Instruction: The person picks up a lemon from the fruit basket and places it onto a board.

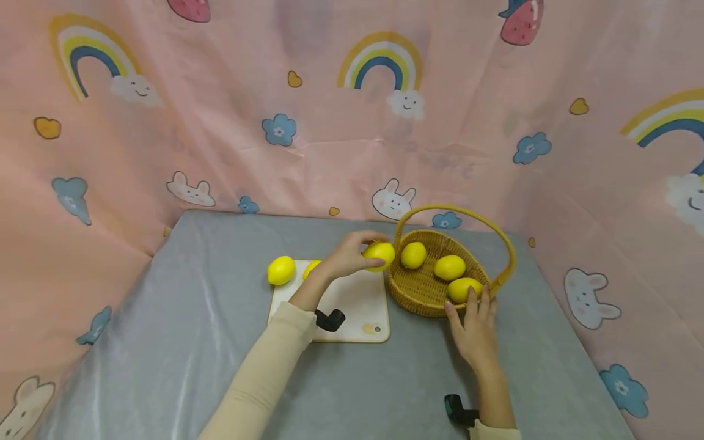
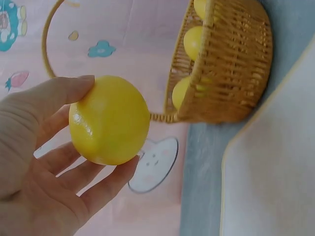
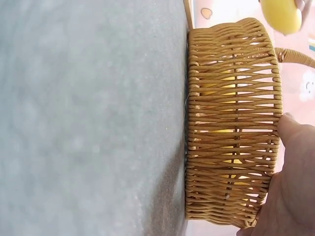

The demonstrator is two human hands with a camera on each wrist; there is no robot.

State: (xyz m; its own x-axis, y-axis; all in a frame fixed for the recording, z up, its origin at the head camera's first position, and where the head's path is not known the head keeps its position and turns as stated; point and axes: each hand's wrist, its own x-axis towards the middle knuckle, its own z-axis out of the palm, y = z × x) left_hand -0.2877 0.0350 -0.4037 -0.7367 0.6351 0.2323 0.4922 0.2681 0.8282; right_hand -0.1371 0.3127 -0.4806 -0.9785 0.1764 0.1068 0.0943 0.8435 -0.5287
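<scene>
My left hand (image 1: 352, 253) holds a yellow lemon (image 2: 110, 120) between thumb and fingers, raised just left of the wicker basket (image 1: 412, 299). The basket has a tall arched handle and three lemons inside, one of them a lemon (image 1: 450, 267) in the middle. At the basket's near right rim is my right hand (image 1: 475, 336), its thumb on the rim and its fingertips by the nearest lemon (image 1: 463, 289). In the right wrist view the thumb (image 3: 295, 135) lies on the rim; the other fingers are mostly hidden.
A white cutting board (image 1: 352, 311) lies left of the basket. One lemon (image 1: 282, 270) sits at its far left corner; another lemon (image 1: 311, 267) is partly hidden behind the left forearm. The grey tabletop (image 1: 181, 342) meets a pink patterned curtain (image 1: 330, 171) behind.
</scene>
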